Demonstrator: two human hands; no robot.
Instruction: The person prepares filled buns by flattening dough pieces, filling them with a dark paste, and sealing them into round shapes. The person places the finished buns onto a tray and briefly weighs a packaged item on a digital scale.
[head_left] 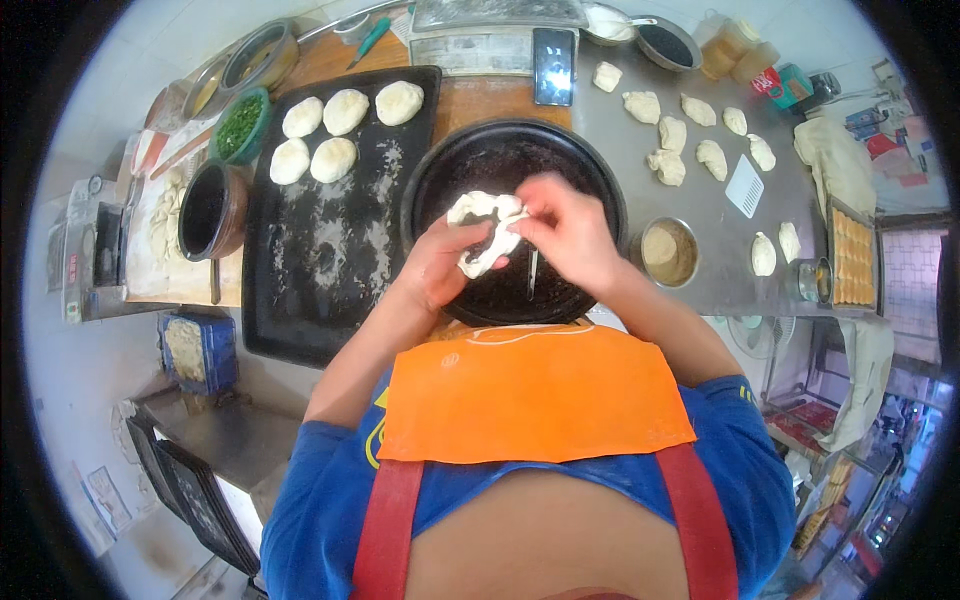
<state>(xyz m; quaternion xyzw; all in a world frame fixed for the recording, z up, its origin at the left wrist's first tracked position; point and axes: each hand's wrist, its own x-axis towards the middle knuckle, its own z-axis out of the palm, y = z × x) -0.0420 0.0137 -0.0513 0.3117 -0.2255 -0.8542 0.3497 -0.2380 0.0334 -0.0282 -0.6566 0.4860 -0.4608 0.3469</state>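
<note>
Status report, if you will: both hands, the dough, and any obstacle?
Left hand supports dough piece; right hand pinches its edge. Dough's middle looks dark. Below: black round pan, slim utensil inside; nothing visibly blocking.

Even, fairly bright light covers the worktop (625,130), with soft shadows and a pale glare on the phone (553,66), while the inside of the round pan (580,265) stays dark and the grille (912,285) at the far right glows violet. The right hand (570,232) is slightly blurred at the fingers. Straight edges bow toward the rim, where small things turn soft and black rounds off the corners.
</note>
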